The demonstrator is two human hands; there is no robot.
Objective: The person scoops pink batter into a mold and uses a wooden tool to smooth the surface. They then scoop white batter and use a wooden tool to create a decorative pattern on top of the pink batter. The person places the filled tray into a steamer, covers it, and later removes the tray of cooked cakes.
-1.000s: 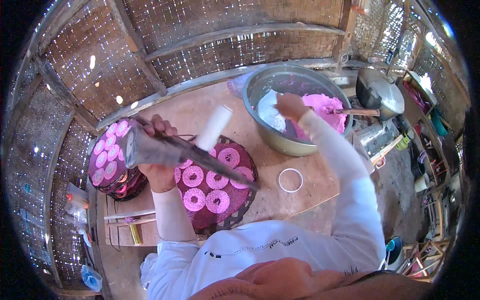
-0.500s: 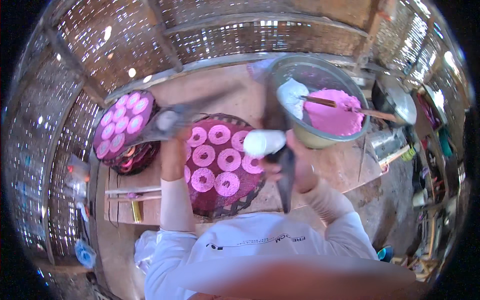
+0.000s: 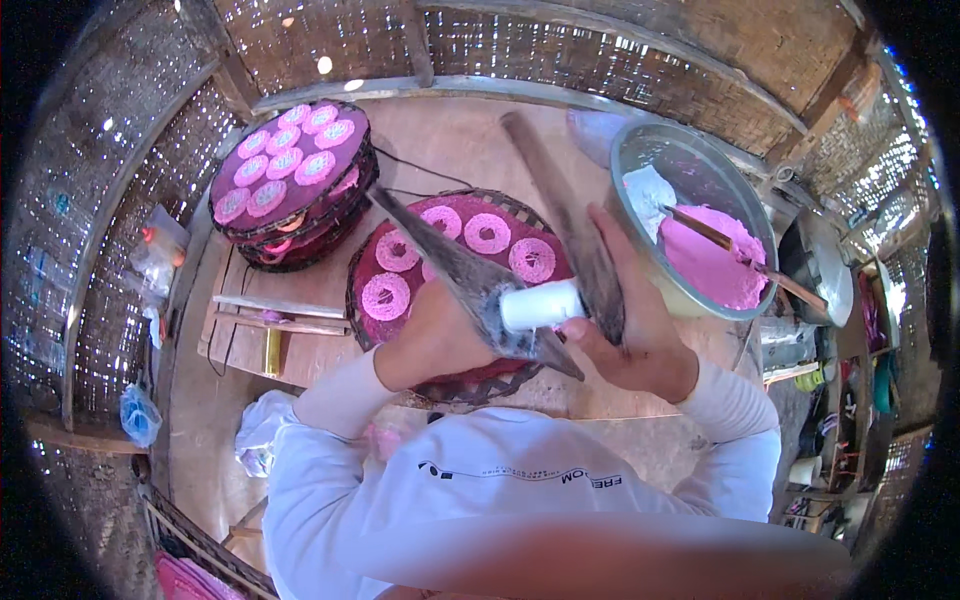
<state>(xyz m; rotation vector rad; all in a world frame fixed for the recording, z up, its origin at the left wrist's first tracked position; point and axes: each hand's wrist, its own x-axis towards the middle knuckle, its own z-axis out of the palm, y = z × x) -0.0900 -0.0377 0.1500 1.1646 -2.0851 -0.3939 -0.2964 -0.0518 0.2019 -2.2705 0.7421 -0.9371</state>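
Observation:
My left hand (image 3: 435,342) is closed around the middle of a dark, pointed wooden press piece (image 3: 435,250) with a pale round part at its centre. A second dark wooden bar (image 3: 560,185) is gripped in my right hand (image 3: 645,340). A white cylinder (image 3: 541,305) sticks out sideways from that bar, its end at the round part of the left piece. Below both hands lies a round woven tray (image 3: 365,325) with a dark red surface. Pink lacy dough rings (image 3: 487,233) sit on it, some hidden by my hands and the wooden pieces.
At the far left stand stacked round trays (image 3: 240,225) of pink rings with pale centres. A large greenish basin (image 3: 625,165) at the right holds pink dough (image 3: 710,265), a white bag and wooden sticks. A lidded pot (image 3: 830,275) stands beyond it. Wooden strips (image 3: 285,312) lie left of the tray.
Both wooden pieces have come together over the tray, the white cylinder now against the left piece. My left hand has moved right and closer in. The view has shifted.

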